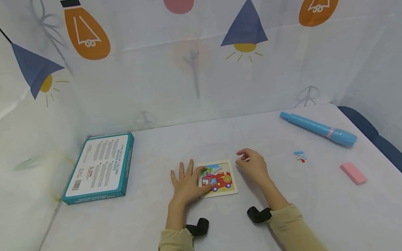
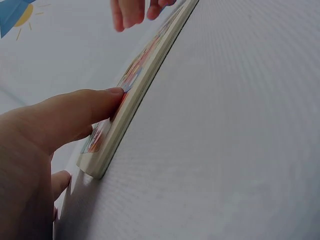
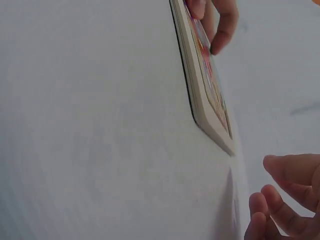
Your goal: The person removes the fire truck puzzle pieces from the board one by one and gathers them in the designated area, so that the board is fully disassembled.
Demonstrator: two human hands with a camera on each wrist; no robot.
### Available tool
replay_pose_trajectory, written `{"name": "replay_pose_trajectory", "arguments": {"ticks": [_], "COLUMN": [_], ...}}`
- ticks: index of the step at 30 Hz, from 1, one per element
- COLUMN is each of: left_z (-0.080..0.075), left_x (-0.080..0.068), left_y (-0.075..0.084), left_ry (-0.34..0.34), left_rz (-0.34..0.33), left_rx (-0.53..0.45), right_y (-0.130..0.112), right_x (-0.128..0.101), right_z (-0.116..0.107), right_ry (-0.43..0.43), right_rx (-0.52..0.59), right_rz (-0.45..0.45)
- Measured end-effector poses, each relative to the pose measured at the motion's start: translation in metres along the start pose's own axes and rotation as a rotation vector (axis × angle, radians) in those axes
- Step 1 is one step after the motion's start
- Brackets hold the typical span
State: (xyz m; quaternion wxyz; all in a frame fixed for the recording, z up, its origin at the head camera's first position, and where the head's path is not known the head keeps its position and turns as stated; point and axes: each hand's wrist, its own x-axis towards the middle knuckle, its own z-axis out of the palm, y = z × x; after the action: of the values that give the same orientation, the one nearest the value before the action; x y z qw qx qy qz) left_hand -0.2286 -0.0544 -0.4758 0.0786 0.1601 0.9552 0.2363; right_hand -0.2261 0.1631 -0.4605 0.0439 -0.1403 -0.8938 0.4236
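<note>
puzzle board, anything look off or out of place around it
One small blue puzzle piece lies alone on the table, right of the puzzle board and apart from it. The left hand rests flat on the board; the right hand is beside it, holding nothing. Nothing looks damaged.

Small wooden puzzle board (image 1: pixel 217 178) flat on the white tabletop (image 1: pixel 217 236)

Square, pale-framed, thick-edged — its picture shows a red fire engine with a yellow wheel under blue sky. The left hand (image 1: pixel 186 185) presses its left part with straight fingers (image 2: pixel 95 107); the right hand (image 1: pixel 252 164) hovers just beside its right edge, not touching.
</note>
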Motion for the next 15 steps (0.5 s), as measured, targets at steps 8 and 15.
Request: {"name": "replay_pose_trajectory", "arguments": {"ticks": [8, 15], "left_z": [0.001, 0.002], "left_x": [0.000, 0.003], "left_y": [-0.002, -0.003], "left_ry": [0.004, 0.005], "left_rz": [-0.005, 0.003], "left_rx": [0.006, 0.008], "right_y": [-0.017, -0.025], "right_x": [-0.009, -0.013], "right_z": [0.020, 0.029], "right_ry": [-0.120, -0.146], "right_rx": [-0.026, -0.262], "right_rz": [-0.066, -0.133]}}
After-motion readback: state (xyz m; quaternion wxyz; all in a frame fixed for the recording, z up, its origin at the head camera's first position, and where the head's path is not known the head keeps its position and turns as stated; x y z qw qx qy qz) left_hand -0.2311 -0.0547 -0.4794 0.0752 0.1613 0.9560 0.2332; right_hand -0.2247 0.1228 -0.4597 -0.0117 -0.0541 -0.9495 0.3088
